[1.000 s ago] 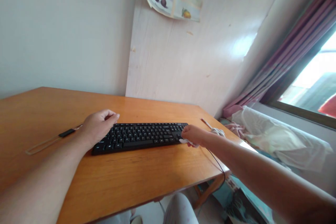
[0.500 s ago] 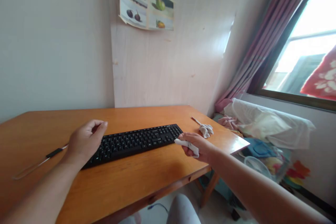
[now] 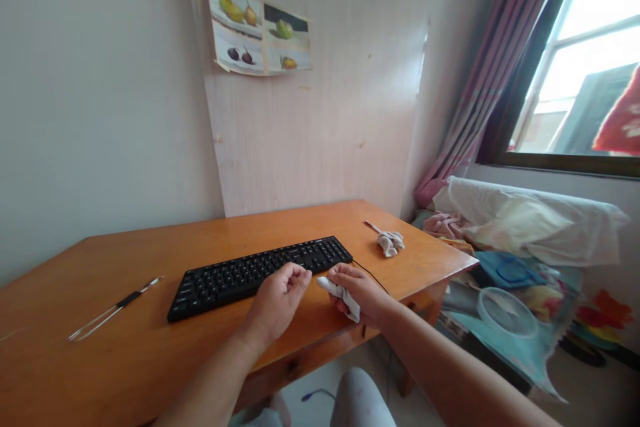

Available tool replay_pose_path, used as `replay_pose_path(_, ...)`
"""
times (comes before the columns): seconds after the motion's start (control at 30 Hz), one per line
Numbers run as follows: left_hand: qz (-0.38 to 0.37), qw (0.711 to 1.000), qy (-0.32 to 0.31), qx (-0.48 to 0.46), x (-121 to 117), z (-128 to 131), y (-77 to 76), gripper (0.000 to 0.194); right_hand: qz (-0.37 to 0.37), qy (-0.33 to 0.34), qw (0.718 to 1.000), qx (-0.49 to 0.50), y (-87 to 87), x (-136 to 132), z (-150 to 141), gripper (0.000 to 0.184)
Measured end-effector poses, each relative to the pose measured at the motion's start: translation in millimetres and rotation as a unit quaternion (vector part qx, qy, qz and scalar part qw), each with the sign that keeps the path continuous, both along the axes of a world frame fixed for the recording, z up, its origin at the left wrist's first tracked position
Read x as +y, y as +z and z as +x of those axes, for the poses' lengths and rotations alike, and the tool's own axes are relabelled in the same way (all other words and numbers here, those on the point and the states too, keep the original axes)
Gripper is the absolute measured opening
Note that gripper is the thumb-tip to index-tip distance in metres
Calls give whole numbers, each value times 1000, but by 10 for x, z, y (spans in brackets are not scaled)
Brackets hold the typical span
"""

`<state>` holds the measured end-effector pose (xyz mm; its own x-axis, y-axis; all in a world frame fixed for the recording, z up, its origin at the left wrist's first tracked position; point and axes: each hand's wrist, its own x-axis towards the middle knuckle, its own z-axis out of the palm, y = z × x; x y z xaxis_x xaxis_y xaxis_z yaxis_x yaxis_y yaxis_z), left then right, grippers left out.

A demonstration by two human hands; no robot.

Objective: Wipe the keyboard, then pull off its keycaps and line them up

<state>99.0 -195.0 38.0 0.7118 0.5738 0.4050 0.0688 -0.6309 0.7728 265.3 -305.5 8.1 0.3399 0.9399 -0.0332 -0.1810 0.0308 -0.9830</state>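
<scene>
Your forearms reach forward, hands nearly meeting: your left hand [image 3: 281, 297] curls, fingers together; your right hand [image 3: 367, 295] has its grip clamped on one white cloth [image 3: 345, 297], near one black keyboard [image 3: 235, 278] on the counter [image 3: 125, 360].

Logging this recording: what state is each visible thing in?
Left hand: fingers curled; any grip hidden
Right hand: closed on white cloth
White cloth: bunched, held
Black keyboard: lying on desk, cable attached
Grey cloth: crumpled on desk
Floor cable: plug end loose
Fruit picture sheet: hanging, lower edge curling
Curtain: drawn aside
</scene>
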Motion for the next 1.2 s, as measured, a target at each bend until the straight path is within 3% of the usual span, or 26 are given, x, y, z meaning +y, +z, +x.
replay_pose_path(0.13, -39, 999, -23, -29, -243, 185, -197, 34, 30, 16, 999, -23, -47, -29, 11, 35)
replay_pose_path(0.3, -46, 999, -8, -12, -250, 229, -310, 41, 34, 14, 998, -53, -97, -26, 19, 38)
replay_pose_path(0.6, -47, 998, 32, -6, -208, 218, -364, 42, 68, -2, 994, -91, -76, -10, -90, 41)
replay_pose_path(0.83, -94, 994, 22, -50, -160, 201, -422, 41, 102, 31, 987, -119, -87, -60, -158, 54)
replay_pose_path(1.2, -106, 993, 41, -33, -143, 235, -447, 42, 102, 17, 981, -167, -92, -57, -109, 40)
